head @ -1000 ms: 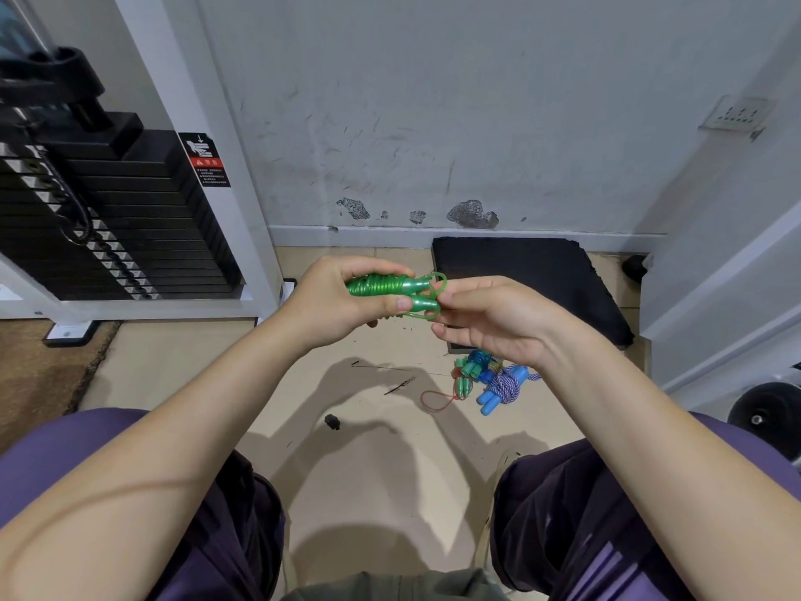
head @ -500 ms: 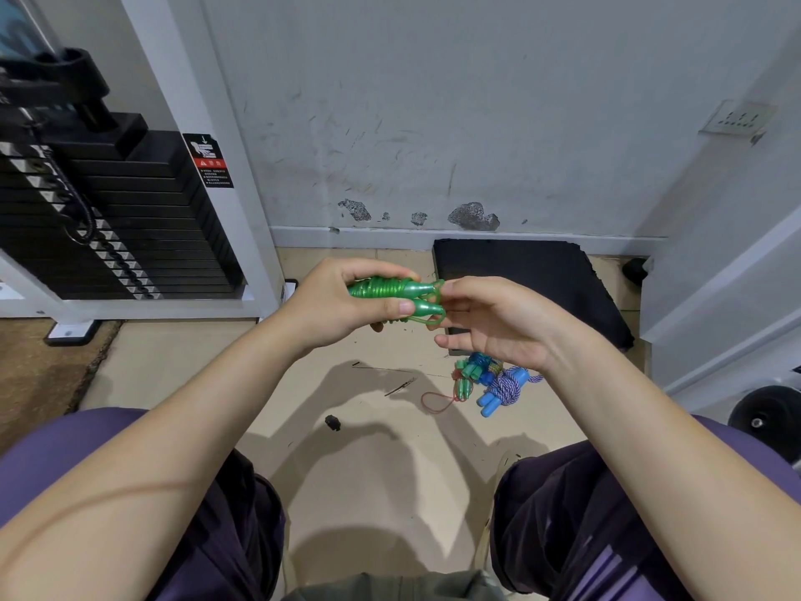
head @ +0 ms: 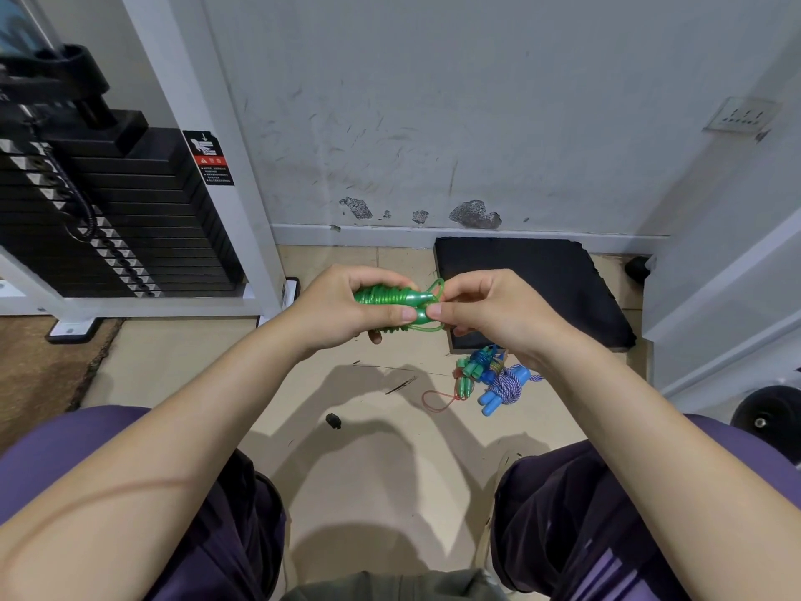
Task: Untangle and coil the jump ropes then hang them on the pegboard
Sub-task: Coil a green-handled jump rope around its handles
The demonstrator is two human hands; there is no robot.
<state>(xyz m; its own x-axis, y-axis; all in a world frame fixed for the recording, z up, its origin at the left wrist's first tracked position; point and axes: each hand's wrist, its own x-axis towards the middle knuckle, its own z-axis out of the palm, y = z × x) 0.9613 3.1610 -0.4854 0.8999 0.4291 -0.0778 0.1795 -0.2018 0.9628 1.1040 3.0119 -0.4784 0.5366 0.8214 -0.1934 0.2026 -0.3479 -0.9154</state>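
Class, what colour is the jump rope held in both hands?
Green: the jump rope, seen best in the head view.

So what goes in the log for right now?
left hand: grips green jump rope | right hand: pinches its loop | floor: other ropes

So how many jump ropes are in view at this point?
3 that I can tell apart: green rope in both hands, and a green-handled bundle touching a blue-handled one on the floor. The pile may hide more.
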